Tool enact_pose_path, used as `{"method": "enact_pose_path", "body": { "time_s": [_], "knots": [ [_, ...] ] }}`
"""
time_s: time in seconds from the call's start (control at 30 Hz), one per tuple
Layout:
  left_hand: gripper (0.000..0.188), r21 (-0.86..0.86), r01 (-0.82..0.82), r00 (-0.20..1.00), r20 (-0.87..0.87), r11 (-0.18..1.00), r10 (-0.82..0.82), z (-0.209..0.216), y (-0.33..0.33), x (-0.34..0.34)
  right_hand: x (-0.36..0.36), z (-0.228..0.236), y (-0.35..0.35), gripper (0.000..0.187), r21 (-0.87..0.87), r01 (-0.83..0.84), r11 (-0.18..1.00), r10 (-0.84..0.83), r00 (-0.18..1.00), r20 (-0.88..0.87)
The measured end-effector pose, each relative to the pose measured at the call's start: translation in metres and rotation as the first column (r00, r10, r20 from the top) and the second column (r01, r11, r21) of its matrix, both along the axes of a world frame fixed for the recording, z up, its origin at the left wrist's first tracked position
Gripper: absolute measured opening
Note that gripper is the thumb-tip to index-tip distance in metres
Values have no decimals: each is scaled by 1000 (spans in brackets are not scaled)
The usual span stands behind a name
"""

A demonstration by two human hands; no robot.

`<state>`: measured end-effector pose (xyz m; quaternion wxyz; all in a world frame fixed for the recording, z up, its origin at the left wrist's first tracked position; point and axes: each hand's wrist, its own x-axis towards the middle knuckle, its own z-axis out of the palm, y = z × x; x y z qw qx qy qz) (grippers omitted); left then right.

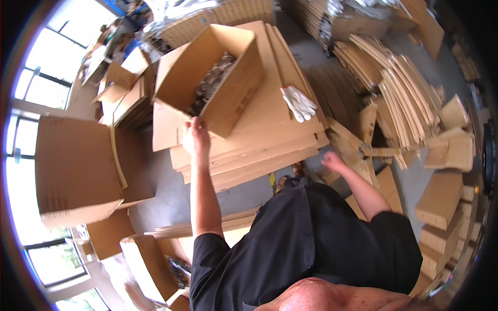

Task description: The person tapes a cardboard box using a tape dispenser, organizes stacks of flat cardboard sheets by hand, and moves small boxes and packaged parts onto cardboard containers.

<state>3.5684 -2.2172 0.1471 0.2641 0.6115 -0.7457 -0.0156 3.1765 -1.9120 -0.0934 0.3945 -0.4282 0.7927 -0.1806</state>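
Note:
An open cardboard box (241,96) sits on a stack of flattened cardboard (259,140) in front of me. Inside the box lies a heap of crumpled, dark grey material (213,80), whose kind I cannot make out. My left hand (196,139) is closed on the near corner of the box's rim, thumb and fingers at its edge. My right hand (333,162) hangs off to the right of the stack, its fingers curled in and nothing showing in them. A white knit glove (299,103) rests on the stack's right side, apart from both hands.
A large brown carton (78,166) stands at the left. Bundled flat cardboard (410,98) leans at the right, with torn cardboard pieces (358,140) beside it. Long cartons (440,199) are piled at the far right. Grey floor (168,199) shows between the stack and me.

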Motion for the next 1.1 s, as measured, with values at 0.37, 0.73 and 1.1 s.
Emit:
{"method": "enact_pose_path", "body": {
  "time_s": [0.37, 0.73, 1.1],
  "knots": [
    [32, 290, -76, 997, -12, 954, 82, -6, -14, 23, 6, 74, -222, 82, 141, -232, 962, 270, 874, -405],
    [30, 341, -160, 984, -21, 926, 177, 3, -9, 10, -32, -1, -225, 17, -244, -324, 914, 237, 915, -328],
    [31, 242, -240, 971, 62, 940, 232, 12, -6, -9, -151, 5, -209, 18, -296, 36, 955, -158, 902, -402]
  ]
}}
